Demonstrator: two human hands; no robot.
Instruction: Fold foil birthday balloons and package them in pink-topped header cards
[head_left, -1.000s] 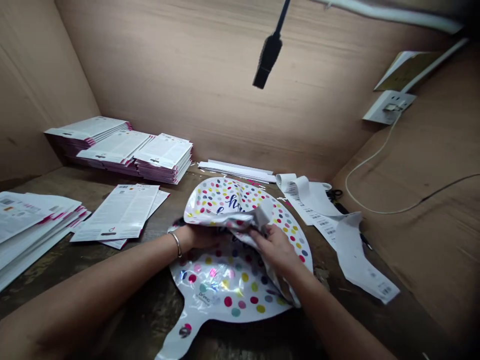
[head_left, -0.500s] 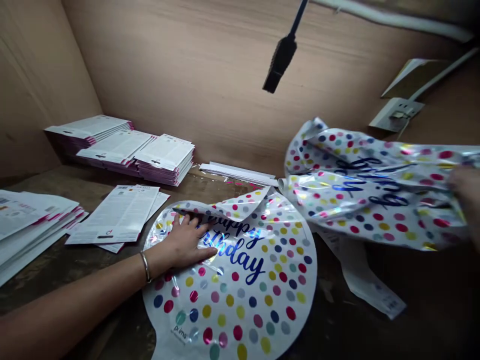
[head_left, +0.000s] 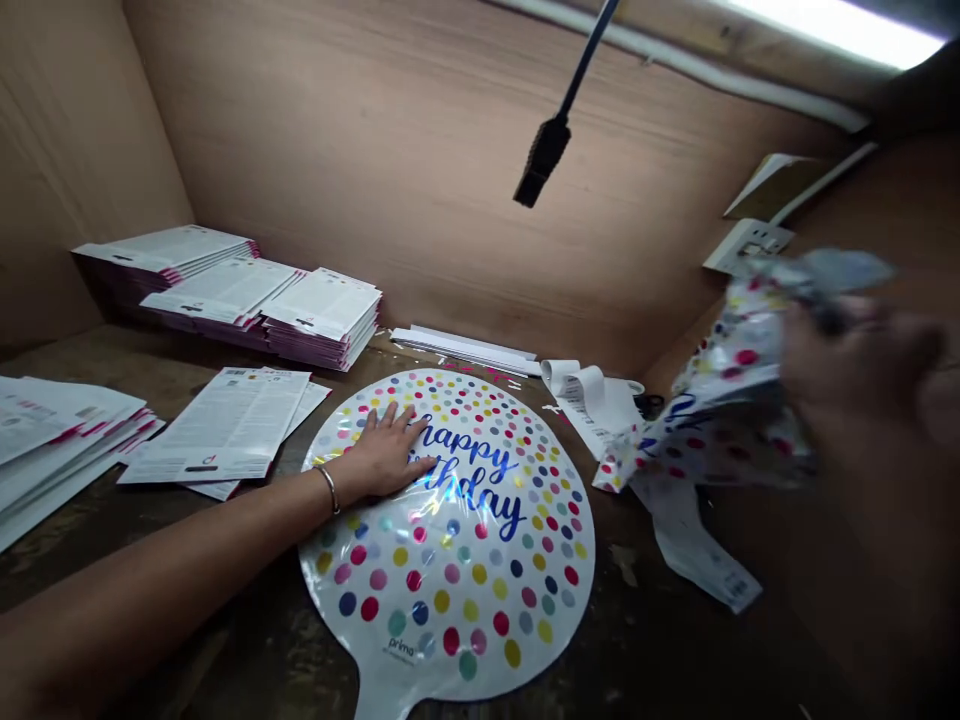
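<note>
One round white foil balloon with multicoloured dots and blue "happy birthday" lettering [head_left: 480, 580]: laid flat on the dark wooden counter [head_left: 300, 660], tail at the near edge of view, outline fully exposed except beneath the arm. Left hand [head_left: 386, 452]: placed palm down on its upper left, grip spread. One crumpled dotted white foil balloon [head_left: 742, 370]: raised at the right, bunched by the right hand [head_left: 862, 350]; grip closed on it, fingers blurred. White printed cards in stacks [head_left: 322, 300]: set along the back wall. Bare counter is left between the flat balloon and the curled white label strip [head_left: 697, 540].
</note>
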